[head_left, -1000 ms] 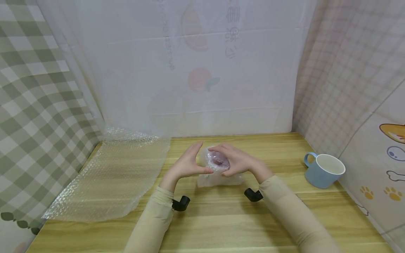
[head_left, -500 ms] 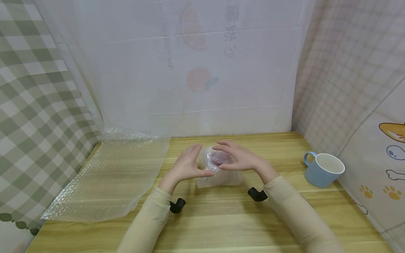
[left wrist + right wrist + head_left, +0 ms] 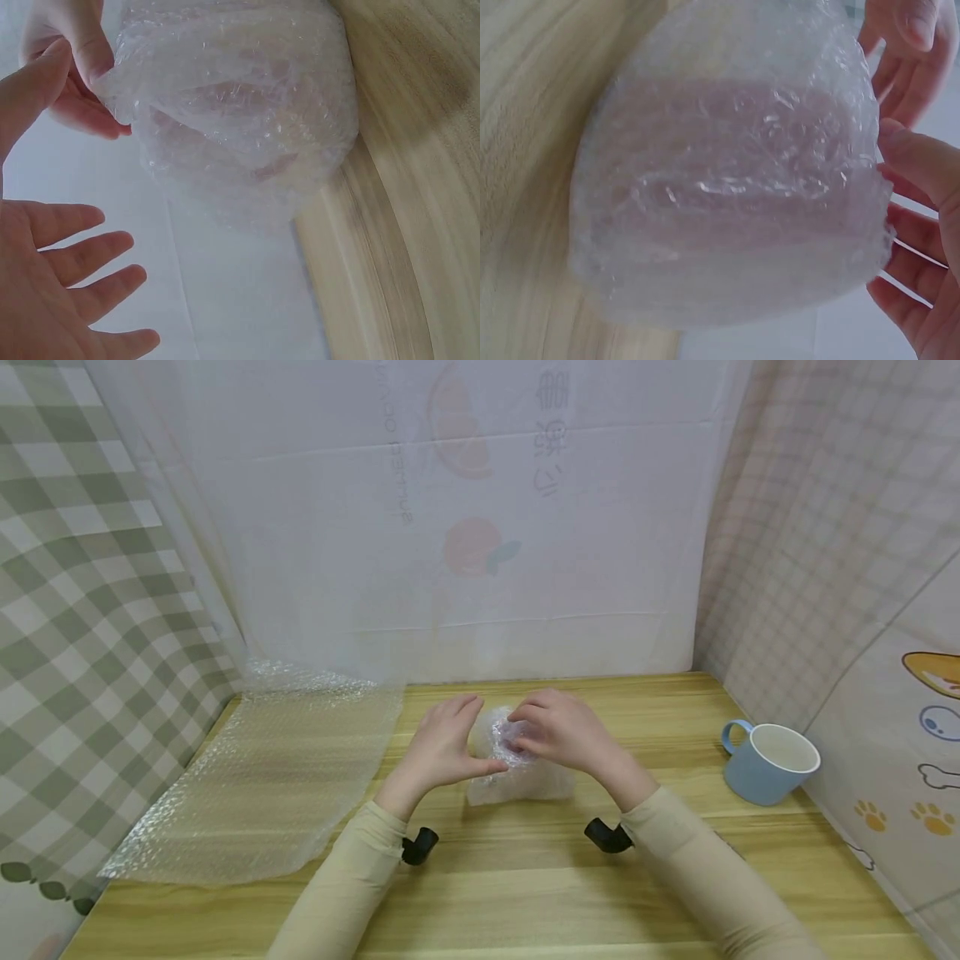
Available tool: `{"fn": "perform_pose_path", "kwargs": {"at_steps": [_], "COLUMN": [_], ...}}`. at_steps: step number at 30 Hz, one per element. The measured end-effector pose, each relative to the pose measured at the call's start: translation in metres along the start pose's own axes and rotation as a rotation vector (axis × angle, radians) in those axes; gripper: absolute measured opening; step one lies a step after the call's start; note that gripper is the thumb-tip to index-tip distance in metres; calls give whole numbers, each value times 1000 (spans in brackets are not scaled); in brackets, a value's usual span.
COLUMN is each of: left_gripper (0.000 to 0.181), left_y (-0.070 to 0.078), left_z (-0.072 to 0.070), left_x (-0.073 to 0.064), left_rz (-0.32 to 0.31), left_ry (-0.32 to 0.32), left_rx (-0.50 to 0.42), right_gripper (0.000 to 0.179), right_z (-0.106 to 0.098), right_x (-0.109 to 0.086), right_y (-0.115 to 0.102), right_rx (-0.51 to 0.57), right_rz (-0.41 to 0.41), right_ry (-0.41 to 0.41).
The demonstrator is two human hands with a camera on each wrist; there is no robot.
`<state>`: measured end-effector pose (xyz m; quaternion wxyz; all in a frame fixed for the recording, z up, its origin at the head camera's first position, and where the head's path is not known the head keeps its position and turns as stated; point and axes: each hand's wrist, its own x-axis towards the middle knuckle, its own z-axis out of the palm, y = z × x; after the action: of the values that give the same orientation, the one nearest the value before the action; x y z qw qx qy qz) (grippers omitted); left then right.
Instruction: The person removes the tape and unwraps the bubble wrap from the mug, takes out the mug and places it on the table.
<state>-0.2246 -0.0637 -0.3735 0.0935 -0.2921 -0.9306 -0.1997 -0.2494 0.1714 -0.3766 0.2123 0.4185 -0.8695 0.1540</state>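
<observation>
A bundle of clear bubble wrap stands on the table between my hands, with a pinkish-purple object showing blurrily through its layers in the right wrist view. Its kind is hidden by the wrap. My right hand pinches the gathered upper end of the wrap between thumb and curled fingers. Beside the bundle's left side, my left hand holds nothing. Its fingers are spread in the left wrist view, with the thumb close to the right hand's fingertips.
A flat bubble wrap sheet covers the left side of the wooden table. At the right stands a light blue mug by the side curtain. A white cloth hangs behind the table.
My right hand has gone from spread fingers around the bundle's top to a pinch on the wrap. The left hand stays nearly still, and the bundle keeps its place.
</observation>
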Motion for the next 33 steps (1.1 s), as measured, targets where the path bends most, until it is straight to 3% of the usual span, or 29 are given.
{"fn": "perform_pose_path", "kwargs": {"at_steps": [8,19,33], "left_gripper": [96,89,82], "left_y": [6,11,16], "left_z": [1,10,21], "left_x": [-5,-10,-21], "left_rz": [4,43,-9], "left_ry": [48,119,150], "left_rx": [53,30,-7], "right_gripper": [21,17,15], "right_z": [10,14,14], "right_x": [5,11,9], "right_y": [-7,-11,-12], "right_rx": [-53,-85,-85], "right_rz": [-65,-61,-71], "right_ry": [75,53,66]}}
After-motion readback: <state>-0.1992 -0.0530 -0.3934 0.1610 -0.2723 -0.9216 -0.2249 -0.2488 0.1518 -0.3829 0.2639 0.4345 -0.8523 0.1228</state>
